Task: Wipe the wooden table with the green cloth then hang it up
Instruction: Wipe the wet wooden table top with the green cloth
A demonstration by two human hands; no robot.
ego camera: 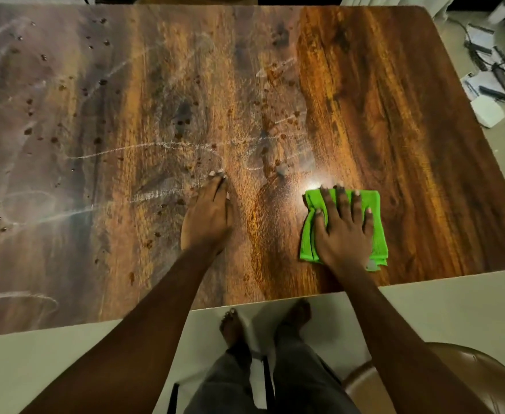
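Note:
The wooden table (379, 115) fills most of the view, with brown spots and pale streaks over its left and middle parts. A folded green cloth (373, 231) lies near the table's front edge on the right. My right hand (344, 228) presses flat on the cloth with its fingers spread and straight. My left hand (208, 219) rests on the bare wood to the left of the cloth, fingers straight and together, fingertips touching the surface.
A brown round stool seat (454, 380) stands at the lower right beside my legs. Cables, papers and a white box (487, 110) lie on the floor past the table's right edge. Light floor runs along the front of the table.

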